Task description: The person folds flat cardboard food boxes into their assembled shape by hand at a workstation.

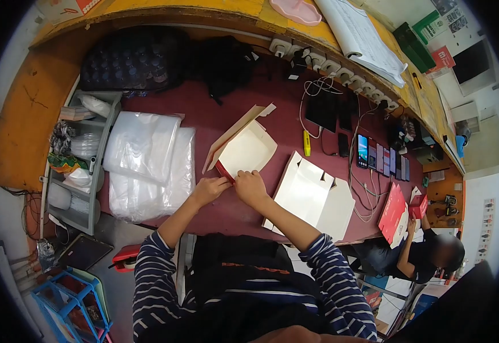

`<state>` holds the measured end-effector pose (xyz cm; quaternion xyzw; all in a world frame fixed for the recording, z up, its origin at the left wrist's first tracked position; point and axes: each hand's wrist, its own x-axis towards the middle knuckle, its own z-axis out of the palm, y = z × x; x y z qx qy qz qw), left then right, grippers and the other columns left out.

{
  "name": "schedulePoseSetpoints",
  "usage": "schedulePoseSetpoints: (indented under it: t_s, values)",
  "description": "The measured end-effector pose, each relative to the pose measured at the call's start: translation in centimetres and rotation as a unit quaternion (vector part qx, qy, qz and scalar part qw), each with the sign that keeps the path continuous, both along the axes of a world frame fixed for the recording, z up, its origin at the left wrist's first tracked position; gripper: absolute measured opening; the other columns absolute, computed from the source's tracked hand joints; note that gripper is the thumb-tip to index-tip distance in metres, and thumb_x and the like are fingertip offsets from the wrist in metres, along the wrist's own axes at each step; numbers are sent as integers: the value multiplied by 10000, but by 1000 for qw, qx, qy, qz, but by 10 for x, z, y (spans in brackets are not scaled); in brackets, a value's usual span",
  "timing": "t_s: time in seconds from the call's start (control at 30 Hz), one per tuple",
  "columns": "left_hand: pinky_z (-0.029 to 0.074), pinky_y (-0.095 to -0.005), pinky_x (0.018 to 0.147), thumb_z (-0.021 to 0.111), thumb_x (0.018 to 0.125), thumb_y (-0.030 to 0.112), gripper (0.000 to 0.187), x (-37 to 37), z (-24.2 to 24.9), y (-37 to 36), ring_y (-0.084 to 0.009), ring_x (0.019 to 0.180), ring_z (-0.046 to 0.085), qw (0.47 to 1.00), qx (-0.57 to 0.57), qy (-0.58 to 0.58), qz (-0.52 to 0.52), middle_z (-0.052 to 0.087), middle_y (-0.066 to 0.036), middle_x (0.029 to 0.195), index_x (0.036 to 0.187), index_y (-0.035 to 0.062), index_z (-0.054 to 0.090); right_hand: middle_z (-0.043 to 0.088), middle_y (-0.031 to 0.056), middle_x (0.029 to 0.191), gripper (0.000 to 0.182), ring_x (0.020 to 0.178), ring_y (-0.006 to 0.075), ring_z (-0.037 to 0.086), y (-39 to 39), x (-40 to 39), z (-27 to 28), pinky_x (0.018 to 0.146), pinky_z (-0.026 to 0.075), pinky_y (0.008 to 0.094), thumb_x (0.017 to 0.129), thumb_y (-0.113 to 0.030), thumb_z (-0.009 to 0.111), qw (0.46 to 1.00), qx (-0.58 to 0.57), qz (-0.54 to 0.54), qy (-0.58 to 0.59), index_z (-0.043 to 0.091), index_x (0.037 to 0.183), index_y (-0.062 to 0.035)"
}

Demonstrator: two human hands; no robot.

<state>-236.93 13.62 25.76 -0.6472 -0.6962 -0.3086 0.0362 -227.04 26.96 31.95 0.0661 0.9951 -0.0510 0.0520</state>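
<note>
In the head view, a partly folded cardboard box (247, 150) stands on the dark red tabletop, cream-white inside and red outside. Its lid panel is raised on the left. My left hand (211, 190) pinches the box's near left corner. Right beside it, my right hand (251, 186) grips the near wall, fingers bent over the edge. The fingertips partly hide that edge. To the right of my right forearm lie unfolded box blanks (302, 191), white side up, with slots and flaps.
Clear plastic bags (146, 154) are stacked left, beside a grey drawer organizer (98, 166). Several phones (371, 153), tangled cables and a yellow highlighter (306, 143) lie right. A power-socket row (344, 74) runs along the back. Another person (426, 251) handles red boxes at far right.
</note>
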Motion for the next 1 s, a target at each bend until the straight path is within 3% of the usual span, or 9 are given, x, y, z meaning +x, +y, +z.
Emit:
schedulePoseSetpoints:
  t_s: [0.17, 0.27, 0.33, 0.43, 0.57, 0.7, 0.83, 0.93, 1.0]
  values:
    - [477, -287, 517, 592, 659, 74, 133, 0, 3, 1, -163, 623, 573, 1000, 13, -15, -14, 540, -7, 767, 790, 96, 595, 566, 87, 814, 186, 757, 226, 582, -7, -4, -5, 699, 428, 367, 785, -174, 485, 997, 36, -9, -63, 611, 793, -38]
    - [479, -290, 517, 591, 661, 76, 127, 3, 7, 2, -173, 627, 576, 1000, 20, -14, 3, 545, -12, 793, 787, 93, 590, 581, 136, 829, 225, 772, 271, 595, -3, -8, -2, 687, 445, 425, 799, -185, 446, 992, -39, -29, -120, 591, 813, -13]
    - [479, -292, 511, 592, 662, 79, 126, 7, 3, -2, -178, 630, 578, 999, 28, -21, 16, 550, -16, 811, 787, 92, 587, 591, 202, 824, 240, 772, 320, 595, 2, -22, 2, 697, 443, 472, 801, -199, 447, 973, -203, -83, -67, 579, 825, 0]
    - [498, -302, 516, 561, 686, 103, 199, 6, -3, -1, -193, 658, 581, 1000, 11, 4, 5, 561, -31, 968, 883, 106, 588, 599, 210, 780, 218, 705, 339, 597, -4, -32, -6, 634, 476, 438, 798, -169, 444, 981, -161, -97, -39, 569, 868, -5]
    - [503, -329, 499, 514, 719, 90, 243, -4, -12, -2, -225, 663, 591, 984, -76, 32, 160, 562, -57, 1025, 950, 108, 588, 600, 209, 698, 214, 608, 344, 599, -7, -33, -5, 531, 488, 417, 797, -152, 448, 986, -118, -120, -5, 594, 785, 3]
    - [508, -346, 508, 497, 739, 83, 292, -1, -41, 6, -253, 673, 595, 985, -23, 17, 169, 551, -115, 1037, 1021, 94, 569, 603, 208, 708, 228, 632, 339, 606, -13, -37, -20, 537, 492, 414, 800, -152, 455, 990, -70, -120, -16, 605, 740, 9]
    - [510, -350, 528, 513, 753, 99, 321, 11, -41, 3, -262, 710, 596, 979, -63, -12, 196, 544, -142, 1040, 1071, 60, 538, 611, 202, 740, 246, 717, 350, 605, -2, -36, -31, 647, 476, 447, 800, -188, 467, 972, -170, -150, -65, 621, 742, -5]
    - [488, -375, 722, 569, 760, 139, 431, 20, -19, -5, -324, 931, 543, 970, -85, -103, 205, 461, -160, 1166, 1161, 40, 445, 603, 222, 810, 295, 805, 366, 583, 30, -27, -4, 752, 424, 481, 809, -258, 482, 950, -239, -201, -23, 606, 744, 1]
    - [389, -406, 899, 614, 743, 221, 565, 27, -6, -10, -364, 1139, 387, 969, 2, -129, 212, 349, -178, 1286, 1222, 35, 379, 563, 224, 982, 372, 858, 368, 565, 55, -19, 26, 736, 422, 477, 838, -341, 452, 937, -62, -305, 158, 597, 800, 0]
